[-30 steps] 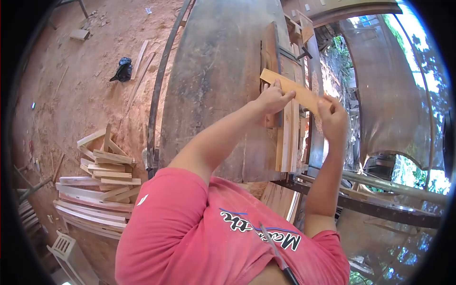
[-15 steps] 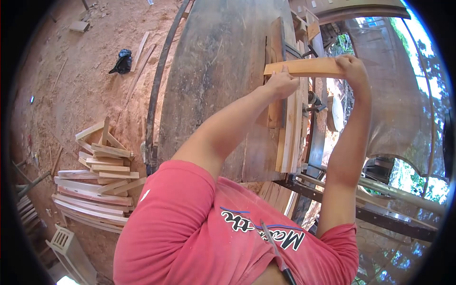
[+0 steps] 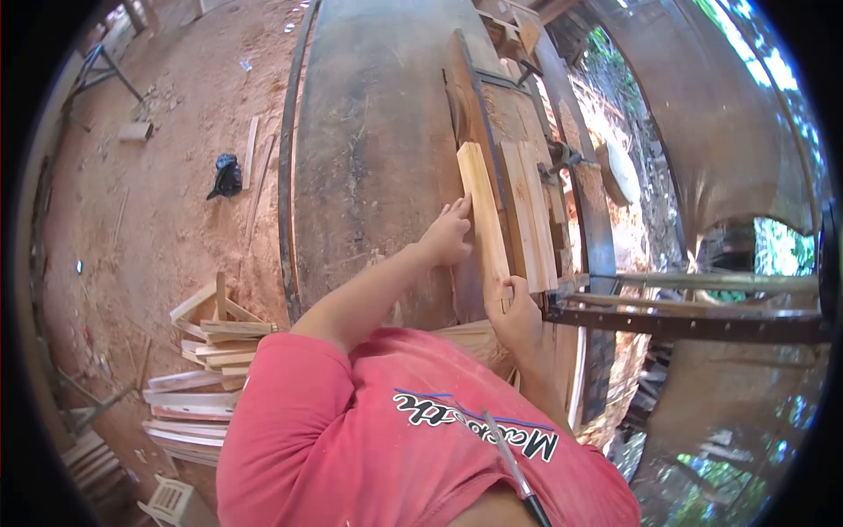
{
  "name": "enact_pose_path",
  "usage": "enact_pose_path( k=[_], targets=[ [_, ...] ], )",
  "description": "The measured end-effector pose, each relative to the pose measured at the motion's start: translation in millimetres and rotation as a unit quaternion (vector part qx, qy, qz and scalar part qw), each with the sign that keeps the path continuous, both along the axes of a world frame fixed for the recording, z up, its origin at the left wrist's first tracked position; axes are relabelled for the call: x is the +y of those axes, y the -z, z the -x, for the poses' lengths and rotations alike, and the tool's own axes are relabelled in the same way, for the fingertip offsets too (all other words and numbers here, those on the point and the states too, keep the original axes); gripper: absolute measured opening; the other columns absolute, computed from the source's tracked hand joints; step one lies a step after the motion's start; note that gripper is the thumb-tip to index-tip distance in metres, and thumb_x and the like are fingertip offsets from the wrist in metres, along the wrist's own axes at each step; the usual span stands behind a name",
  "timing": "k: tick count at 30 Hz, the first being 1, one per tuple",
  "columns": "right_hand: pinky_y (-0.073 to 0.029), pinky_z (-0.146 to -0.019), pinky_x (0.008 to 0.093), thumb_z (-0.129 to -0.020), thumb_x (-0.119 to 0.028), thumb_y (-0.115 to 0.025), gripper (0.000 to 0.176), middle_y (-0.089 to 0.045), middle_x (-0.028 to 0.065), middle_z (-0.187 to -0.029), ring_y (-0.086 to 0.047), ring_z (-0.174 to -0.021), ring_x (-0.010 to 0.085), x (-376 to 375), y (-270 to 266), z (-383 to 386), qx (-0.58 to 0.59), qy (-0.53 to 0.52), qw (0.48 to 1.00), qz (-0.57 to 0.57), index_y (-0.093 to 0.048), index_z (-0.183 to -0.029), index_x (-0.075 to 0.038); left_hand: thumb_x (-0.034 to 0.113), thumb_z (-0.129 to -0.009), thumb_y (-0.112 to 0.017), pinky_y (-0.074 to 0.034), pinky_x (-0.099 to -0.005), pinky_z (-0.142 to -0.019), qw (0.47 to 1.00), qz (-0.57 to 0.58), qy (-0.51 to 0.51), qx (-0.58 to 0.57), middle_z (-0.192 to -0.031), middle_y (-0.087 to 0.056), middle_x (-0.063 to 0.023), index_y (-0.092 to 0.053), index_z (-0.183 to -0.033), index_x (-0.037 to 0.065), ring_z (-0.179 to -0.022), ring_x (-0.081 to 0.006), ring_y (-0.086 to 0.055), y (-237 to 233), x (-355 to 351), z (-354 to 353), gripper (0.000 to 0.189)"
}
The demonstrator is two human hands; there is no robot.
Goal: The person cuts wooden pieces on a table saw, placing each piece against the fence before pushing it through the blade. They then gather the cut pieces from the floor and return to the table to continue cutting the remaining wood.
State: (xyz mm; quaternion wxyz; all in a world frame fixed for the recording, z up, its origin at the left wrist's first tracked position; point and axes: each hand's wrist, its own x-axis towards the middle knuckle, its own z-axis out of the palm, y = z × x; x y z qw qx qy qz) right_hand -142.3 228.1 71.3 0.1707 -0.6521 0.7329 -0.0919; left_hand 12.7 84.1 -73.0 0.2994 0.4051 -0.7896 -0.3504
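Note:
A pale wooden strip (image 3: 483, 211) lies lengthwise on the worn workbench (image 3: 369, 158), beside a darker upright board (image 3: 475, 101). My right hand (image 3: 516, 314) is closed around its near end, thumb on top. Against the strip's left edge, about midway along, rests my left hand (image 3: 446, 235) with its fingers stretched forward; it is not wrapped around the wood. More narrow wooden strips (image 3: 531, 220) lie just right of the held piece.
Cut wood pieces (image 3: 198, 404) are stacked on the dirt floor to the left, with a black plastic bag (image 3: 226, 176) farther off. A metal clamp-like fitting (image 3: 562, 156) sits along the bench's right side. A dark perforated rail (image 3: 685, 323) extends right.
The wooden strip has turned from crosswise to lengthwise and come down beside the upright board. My right hand has moved down and left, toward my body; my left hand has shifted left and nearer.

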Motion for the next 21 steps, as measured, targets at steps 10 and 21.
enact_pose_path(
  k=[10,21],
  targets=[
    [-0.045,-0.06,0.0356,-0.073,-0.016,-0.078,0.072,-0.056,0.0076,-0.075,-0.057,-0.065,0.0206,56.0,-12.9,3.7,-0.147,0.084,0.983,0.073,-0.041,-0.134,-0.003,0.008,-0.068,-0.065,-0.028,-0.0568,-0.113,0.965,0.252,0.069,0.002,-0.149,-0.039,-0.0183,-0.057,-0.069,0.001,-0.138,-0.0372,-0.037,-48.1,64.3,5.0,0.011],
    [-0.049,-0.074,0.0339,-0.078,-0.019,-0.076,0.057,-0.062,0.0097,-0.09,-0.06,-0.082,0.0217,-2.1,60.3,114.2,-0.204,0.141,0.941,0.233,-0.05,-0.124,0.004,0.003,-0.083,-0.07,-0.045,-0.037,-0.098,0.943,0.181,-0.151,0.234,-0.129,-0.056,-0.0144,-0.049,-0.132,0.004,-0.117,-0.0259,-0.054,-117.8,95.3,-126.6,0.053]
  ],
)
